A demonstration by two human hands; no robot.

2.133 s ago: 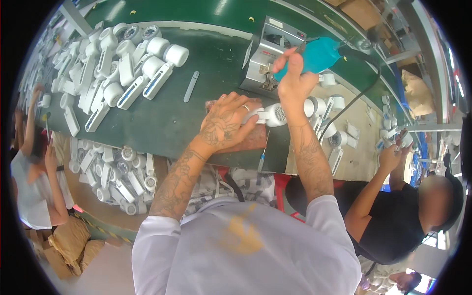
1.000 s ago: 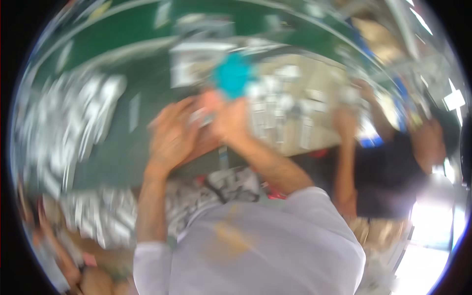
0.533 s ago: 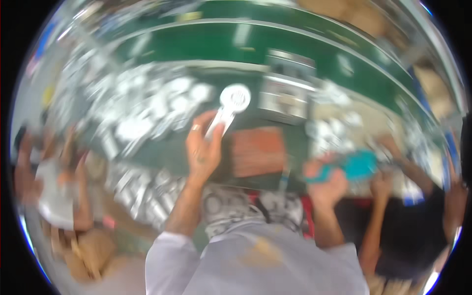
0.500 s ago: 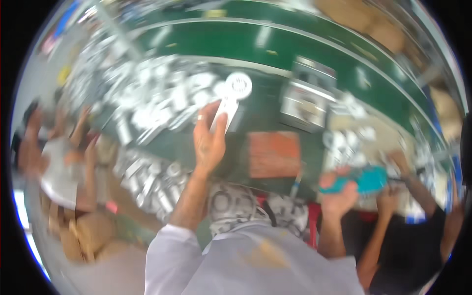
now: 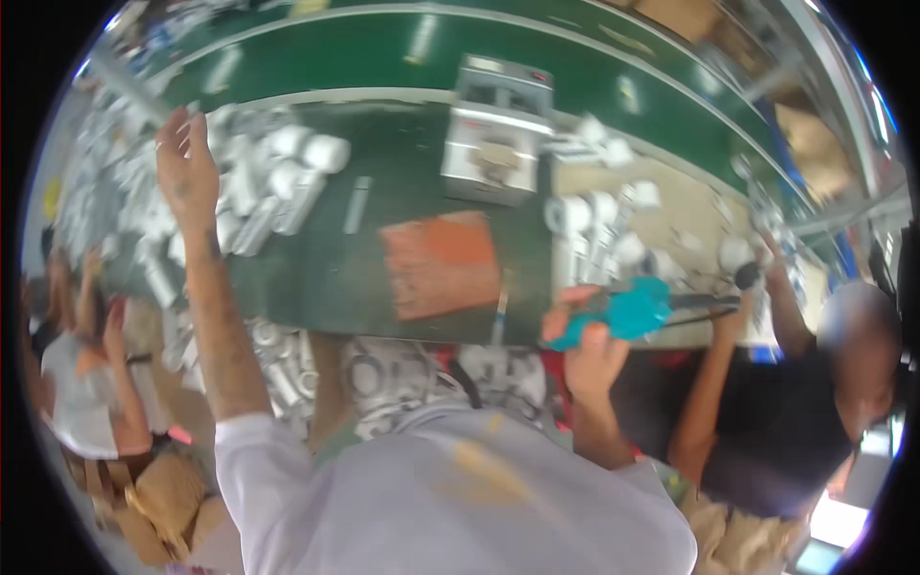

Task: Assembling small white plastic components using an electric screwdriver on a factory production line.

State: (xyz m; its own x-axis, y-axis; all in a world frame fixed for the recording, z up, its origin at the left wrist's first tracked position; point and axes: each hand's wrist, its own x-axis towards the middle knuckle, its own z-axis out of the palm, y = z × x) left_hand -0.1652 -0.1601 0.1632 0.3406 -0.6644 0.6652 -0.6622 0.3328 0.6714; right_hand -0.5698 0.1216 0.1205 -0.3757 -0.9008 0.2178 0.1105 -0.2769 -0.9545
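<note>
Fingers of the left hand are spread and loose over the heap of white plastic housings at the far left of the green bench top — whether they grip one of the pieces cannot be told, since the palm faces away and the picture is soft there. The right hand is wrapped tight round a teal power screwdriver, held low at the near edge of the bench with its cable trailing right. Between the hands lie an orange-brown mat and, behind it, a grey metal fixture. A second cluster of white housings stands on the tan surface to the right. The housings look light, rigid and smooth, likely slippery — best pinched across the straight handle part rather than the round head. A co-worker's arm reaches in at right.
</note>
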